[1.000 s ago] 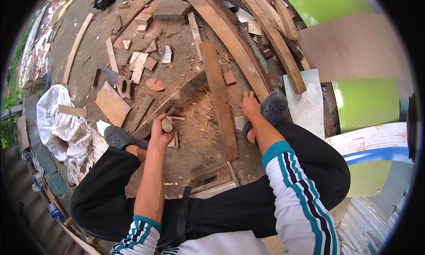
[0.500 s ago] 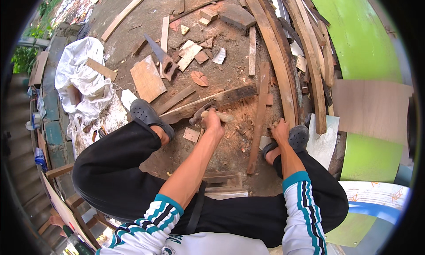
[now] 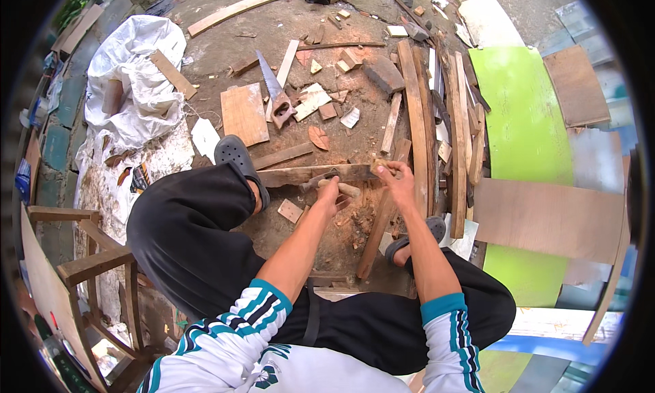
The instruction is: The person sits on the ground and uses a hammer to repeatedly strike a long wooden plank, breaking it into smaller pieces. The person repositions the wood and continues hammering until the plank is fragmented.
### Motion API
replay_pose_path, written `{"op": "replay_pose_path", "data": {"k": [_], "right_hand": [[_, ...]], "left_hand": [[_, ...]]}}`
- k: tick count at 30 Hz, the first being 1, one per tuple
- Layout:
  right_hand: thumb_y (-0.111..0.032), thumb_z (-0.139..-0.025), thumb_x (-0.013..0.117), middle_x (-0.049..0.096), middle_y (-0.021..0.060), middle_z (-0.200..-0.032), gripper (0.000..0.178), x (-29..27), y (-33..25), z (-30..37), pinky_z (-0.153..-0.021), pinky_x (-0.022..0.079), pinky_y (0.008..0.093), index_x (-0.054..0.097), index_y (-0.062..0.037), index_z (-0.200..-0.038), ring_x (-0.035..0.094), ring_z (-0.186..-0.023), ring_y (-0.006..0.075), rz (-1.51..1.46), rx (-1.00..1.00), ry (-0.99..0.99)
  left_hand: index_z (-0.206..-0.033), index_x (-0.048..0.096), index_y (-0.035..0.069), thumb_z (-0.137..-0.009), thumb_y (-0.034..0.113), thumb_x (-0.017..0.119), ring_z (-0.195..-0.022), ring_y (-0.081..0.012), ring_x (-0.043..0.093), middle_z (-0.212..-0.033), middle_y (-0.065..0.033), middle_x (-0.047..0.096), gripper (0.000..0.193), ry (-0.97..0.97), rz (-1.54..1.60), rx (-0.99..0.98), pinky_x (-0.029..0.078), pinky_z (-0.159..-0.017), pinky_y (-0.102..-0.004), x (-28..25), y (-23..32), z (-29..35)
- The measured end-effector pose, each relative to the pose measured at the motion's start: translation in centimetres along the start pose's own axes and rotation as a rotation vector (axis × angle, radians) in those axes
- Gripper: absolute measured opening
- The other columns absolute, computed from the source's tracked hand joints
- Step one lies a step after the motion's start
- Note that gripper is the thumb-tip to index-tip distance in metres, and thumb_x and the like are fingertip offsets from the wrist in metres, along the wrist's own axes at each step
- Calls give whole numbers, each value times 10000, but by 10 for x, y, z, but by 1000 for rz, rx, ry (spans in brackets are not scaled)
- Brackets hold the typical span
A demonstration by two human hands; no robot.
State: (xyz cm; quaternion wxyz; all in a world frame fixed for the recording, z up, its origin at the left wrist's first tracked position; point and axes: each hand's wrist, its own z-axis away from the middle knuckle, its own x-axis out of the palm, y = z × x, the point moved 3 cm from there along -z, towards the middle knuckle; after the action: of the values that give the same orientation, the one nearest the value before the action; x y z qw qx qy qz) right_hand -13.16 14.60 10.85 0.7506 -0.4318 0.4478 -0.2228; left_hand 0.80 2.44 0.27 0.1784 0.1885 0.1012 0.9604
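My left hand (image 3: 330, 196) is closed around a claw hammer with a pale wooden handle (image 3: 349, 190). The hammer's head rests on or just above a weathered plank (image 3: 286, 176) that lies crosswise between my feet. At the plank's right end my right hand (image 3: 398, 181) is closed, its fingertips pinching a small tan piece (image 3: 377, 165); I cannot tell its kind. Below that hand a narrow wooden strip (image 3: 375, 241) slants toward my right foot. A small wood block (image 3: 290, 211) lies under the plank, near my left hand.
A handsaw (image 3: 276, 96) lies past the plank, beside a square board (image 3: 244, 114) and scattered offcuts. Long timbers (image 3: 417, 127) run along the right, with a green panel (image 3: 520, 113) beyond. A white sack (image 3: 133, 79) and a wooden frame (image 3: 95, 262) stand left.
My right hand has left the spot by my right foot and come up to the plank's right end. The plank lies more level in view. My left hand keeps the hammer.
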Motion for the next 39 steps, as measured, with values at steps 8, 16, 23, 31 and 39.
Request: {"op": "replay_pose_path", "data": {"k": [8, 16, 23, 31, 39], "right_hand": [[-12, -813, 796, 446, 93, -1302, 464, 99, -32, 35, -897, 577, 308, 458, -52, -1128, 608, -1114, 196, 33, -365, -179], [-190, -830, 810, 573, 116, -1268, 613, 109, -28, 39, -855, 546, 401, 435, -79, -1303, 666, -1096, 285, 207, -284, -231], [-335, -843, 749, 566, 142, -1336, 674, 109, -33, 46, -891, 512, 482, 428, -101, -1388, 642, -1103, 358, 383, -337, -198], [-305, -876, 680, 607, 153, -1233, 457, 113, -28, 36, -889, 504, 490, 563, -50, -1237, 646, -1046, 380, 446, -244, -75], [-337, -872, 688, 676, 146, -1082, 356, 120, -34, 35, -866, 503, 472, 651, -49, -1078, 652, -1018, 359, 392, -74, -64]], "left_hand": [[-1146, 614, 80, -963, 559, 524, -845, -186, 584, -958, -67, 623, 521, 194, 259, 130, 482, -659, -374, -37, 20, 5], [-1360, 528, 44, -943, 496, 629, -998, -176, 635, -1183, -93, 655, 623, -124, -89, 423, 503, -789, -336, -42, 65, 48], [-1298, 570, 97, -943, 230, 669, -905, -170, 619, -1077, -54, 658, 392, 26, 3, 385, 466, -678, -307, -83, 48, 34], [-1191, 611, 121, -948, 248, 620, -856, -169, 590, -1037, -50, 631, 274, 434, 41, 264, 495, -646, -320, -175, 22, 39], [-1293, 584, 78, -919, 187, 625, -895, -193, 625, -1105, -79, 649, 391, 472, -481, 206, 480, -672, -354, -194, -27, 24]]}}
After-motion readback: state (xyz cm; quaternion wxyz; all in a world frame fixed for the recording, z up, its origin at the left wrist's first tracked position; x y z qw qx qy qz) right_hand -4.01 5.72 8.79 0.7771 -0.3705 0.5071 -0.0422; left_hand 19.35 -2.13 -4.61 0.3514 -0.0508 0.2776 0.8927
